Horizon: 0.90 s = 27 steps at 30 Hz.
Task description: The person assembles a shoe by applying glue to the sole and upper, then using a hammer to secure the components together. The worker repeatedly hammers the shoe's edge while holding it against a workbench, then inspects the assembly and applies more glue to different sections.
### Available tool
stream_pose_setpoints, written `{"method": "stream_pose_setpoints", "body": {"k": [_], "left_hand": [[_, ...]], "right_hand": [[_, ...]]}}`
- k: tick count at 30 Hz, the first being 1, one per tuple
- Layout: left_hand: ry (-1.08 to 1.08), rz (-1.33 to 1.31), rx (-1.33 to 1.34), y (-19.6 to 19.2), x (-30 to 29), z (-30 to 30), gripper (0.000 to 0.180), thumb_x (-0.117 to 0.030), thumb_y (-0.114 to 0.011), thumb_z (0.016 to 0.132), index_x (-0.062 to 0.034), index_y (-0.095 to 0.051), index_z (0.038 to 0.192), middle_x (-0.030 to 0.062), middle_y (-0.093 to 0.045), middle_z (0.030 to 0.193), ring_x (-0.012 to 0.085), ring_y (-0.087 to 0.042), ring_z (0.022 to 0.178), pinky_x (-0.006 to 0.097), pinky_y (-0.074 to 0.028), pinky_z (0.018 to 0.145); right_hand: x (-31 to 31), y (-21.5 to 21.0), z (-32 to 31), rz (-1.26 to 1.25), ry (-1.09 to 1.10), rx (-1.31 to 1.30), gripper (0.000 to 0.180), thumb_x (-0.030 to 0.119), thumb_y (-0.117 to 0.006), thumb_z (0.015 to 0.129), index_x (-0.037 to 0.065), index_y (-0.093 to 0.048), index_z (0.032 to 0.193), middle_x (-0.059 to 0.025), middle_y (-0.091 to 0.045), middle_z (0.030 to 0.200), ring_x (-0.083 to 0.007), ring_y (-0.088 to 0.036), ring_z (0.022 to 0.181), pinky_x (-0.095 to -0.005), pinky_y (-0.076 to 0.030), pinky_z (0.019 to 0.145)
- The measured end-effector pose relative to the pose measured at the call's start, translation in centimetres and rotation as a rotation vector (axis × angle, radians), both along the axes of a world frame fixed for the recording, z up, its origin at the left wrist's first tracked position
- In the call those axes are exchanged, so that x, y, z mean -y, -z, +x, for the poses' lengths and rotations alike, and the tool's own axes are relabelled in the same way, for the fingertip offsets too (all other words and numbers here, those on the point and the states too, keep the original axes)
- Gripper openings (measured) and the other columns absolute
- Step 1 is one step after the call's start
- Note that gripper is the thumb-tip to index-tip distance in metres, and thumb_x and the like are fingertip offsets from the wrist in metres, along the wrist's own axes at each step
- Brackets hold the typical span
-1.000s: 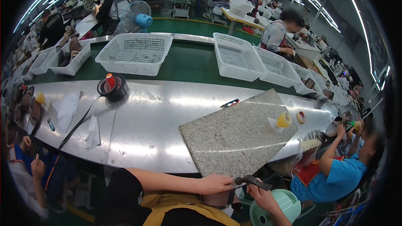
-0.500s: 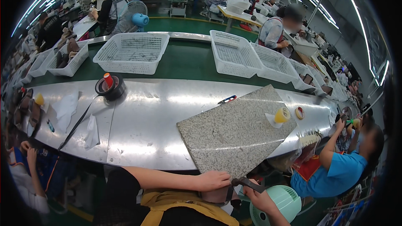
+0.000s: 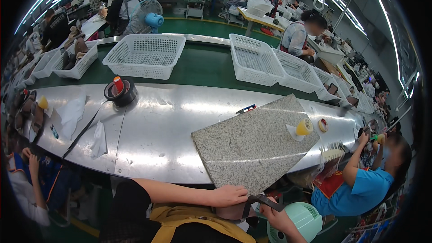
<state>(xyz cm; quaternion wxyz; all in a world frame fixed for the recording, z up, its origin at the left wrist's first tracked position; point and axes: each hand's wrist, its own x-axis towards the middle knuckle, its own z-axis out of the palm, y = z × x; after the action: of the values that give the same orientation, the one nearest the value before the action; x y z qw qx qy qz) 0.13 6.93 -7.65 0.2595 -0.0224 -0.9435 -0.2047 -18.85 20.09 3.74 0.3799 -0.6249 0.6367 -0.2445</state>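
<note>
At the near edge of the granite slab (image 3: pixel 252 144), my left hand (image 3: pixel 230 195) has its fingers closed on a brownish leather-like piece (image 3: pixel 231 211), mostly hidden beneath it. A dark brown strap (image 3: pixel 269 201) runs from that piece across to my right hand (image 3: pixel 275 216), whose fingers pinch it. Both hands are held close in front of my body, over the yellow apron (image 3: pixel 193 218). The full shape of the piece cannot be made out.
On the slab sits a yellow-topped bottle (image 3: pixel 304 127); a tape roll (image 3: pixel 323 125) and a cutter knife (image 3: pixel 246 109) lie beside it. A black strap roll (image 3: pixel 120 93) stands left. White baskets (image 3: pixel 145 58) line the far side. A green fan (image 3: pixel 299 222) and a co-worker (image 3: pixel 360 189) are at right.
My right hand has shifted slightly, with the strap still in its fingers. The left hand stays almost in place. The whole view has tilted a little.
</note>
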Motion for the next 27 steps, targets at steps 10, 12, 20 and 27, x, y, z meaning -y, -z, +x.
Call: {"method": "stream_pose_setpoints", "body": {"k": [10,12,20,27], "left_hand": [[-0.008,-0.016,0.015,0.1,-0.1,0.1,0.021,-0.014,-0.051,0.080,-0.0043,-0.053,0.098,0.0089,-0.045,0.089,0.0229,-0.054,0.084,0.031,-0.049,0.062],[-0.001,-0.025,-0.002,0.1,0.0,0.1,0.021,-0.014,-0.052,0.079,-0.0040,-0.053,0.098,0.0090,-0.046,0.090,0.0231,-0.054,0.084,0.031,-0.049,0.063],[0.035,-0.025,-0.012,0.3,-0.1,0.0,0.022,-0.014,-0.053,0.079,-0.0029,-0.054,0.099,0.0097,-0.046,0.091,0.0242,-0.053,0.084,0.032,-0.048,0.065],[0.018,-0.017,-0.051,-0.2,0.0,0.1,0.014,-0.014,-0.054,0.077,-0.0036,-0.053,0.087,0.0092,-0.046,0.086,0.0243,-0.054,0.083,0.033,-0.049,0.063]], "right_hand": [[0.2,0.1,0.4,0.009,0.045,-0.010,0.007,0.008,-0.050,0.093,0.003,-0.053,0.096,-0.0119,-0.054,0.074,-0.0232,-0.053,0.065,-0.0314,-0.046,0.064],[0.0,0.0,0.6,0.004,0.081,-0.008,0.009,0.009,-0.052,0.092,0.003,-0.054,0.098,-0.0131,-0.056,0.074,-0.0264,-0.055,0.065,-0.0323,-0.047,0.065],[0.3,0.2,0.3,0.051,0.031,-0.109,0.018,0.010,-0.055,0.091,0.004,-0.055,0.108,-0.0178,-0.060,0.080,-0.0365,-0.060,0.074,-0.0358,-0.049,0.066],[0.7,-0.5,1.5,-0.024,-0.028,-0.241,0.019,0.010,-0.052,0.092,0.006,-0.055,0.110,-0.0179,-0.060,0.088,-0.0413,-0.059,0.080,-0.0409,-0.050,0.064]]}}
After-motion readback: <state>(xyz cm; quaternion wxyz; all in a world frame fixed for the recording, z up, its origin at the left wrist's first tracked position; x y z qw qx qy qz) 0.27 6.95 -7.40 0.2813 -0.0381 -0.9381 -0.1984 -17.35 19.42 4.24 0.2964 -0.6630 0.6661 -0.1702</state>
